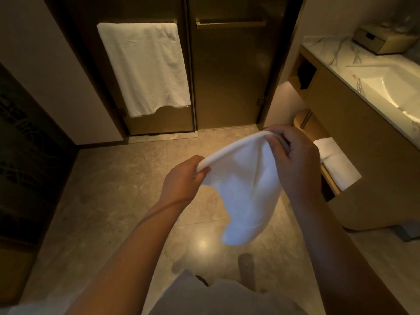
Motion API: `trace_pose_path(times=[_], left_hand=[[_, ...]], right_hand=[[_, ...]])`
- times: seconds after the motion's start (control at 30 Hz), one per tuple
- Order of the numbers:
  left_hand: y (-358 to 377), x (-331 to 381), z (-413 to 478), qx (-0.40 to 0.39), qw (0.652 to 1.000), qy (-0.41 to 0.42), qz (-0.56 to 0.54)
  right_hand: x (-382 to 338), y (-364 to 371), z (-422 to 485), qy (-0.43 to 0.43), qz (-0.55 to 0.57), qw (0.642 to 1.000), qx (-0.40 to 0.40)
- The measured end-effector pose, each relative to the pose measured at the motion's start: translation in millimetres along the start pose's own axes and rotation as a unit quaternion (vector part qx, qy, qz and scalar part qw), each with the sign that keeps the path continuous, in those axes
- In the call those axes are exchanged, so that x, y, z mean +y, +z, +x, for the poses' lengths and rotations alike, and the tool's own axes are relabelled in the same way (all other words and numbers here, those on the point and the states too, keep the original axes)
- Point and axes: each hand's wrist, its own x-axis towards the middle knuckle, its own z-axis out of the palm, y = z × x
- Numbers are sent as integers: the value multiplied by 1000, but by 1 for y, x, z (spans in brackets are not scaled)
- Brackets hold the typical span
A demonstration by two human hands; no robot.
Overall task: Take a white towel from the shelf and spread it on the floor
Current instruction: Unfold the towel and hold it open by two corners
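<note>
A white towel (244, 189) hangs in the air above the marble floor (127, 189), half unfolded and drooping. My left hand (184, 178) pinches its upper left edge. My right hand (293, 160) grips the upper right corner. Both hands are held out in front of me at about the same height. On the low shelf (329, 180) under the vanity at the right lie folded white towels (338, 164).
A large white towel (145, 67) hangs on the bar of the left glass door. The right door (229, 76) has a bare bar. A marble counter with a sink (391, 87) and a box (379, 39) stands at the right.
</note>
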Motion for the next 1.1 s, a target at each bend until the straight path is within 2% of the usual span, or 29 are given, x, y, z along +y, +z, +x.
trace_pose_path(times=[0.27, 0.47, 0.53, 0.77, 0.87, 1.1], left_hand=[[-2, -21, -3, 2, 999, -40, -11], [-16, -6, -7, 94, 981, -67, -158], [-19, 9, -7, 109, 977, -59, -174], [-26, 49, -7, 40, 993, 71, -90], [-27, 54, -7, 21, 991, 118, -59], [-29, 50, -6, -2, 995, 100, -9]], right_hand=[[14, -10, -1, 46, -7, 999, 26], [22, -15, -4, 67, -31, 997, 3], [19, -13, -7, 56, -38, 998, -14], [-6, 7, -16, -49, -22, 991, -121], [-11, 17, -18, -60, -6, 988, -139], [-9, 32, -25, -55, 21, 991, -124]])
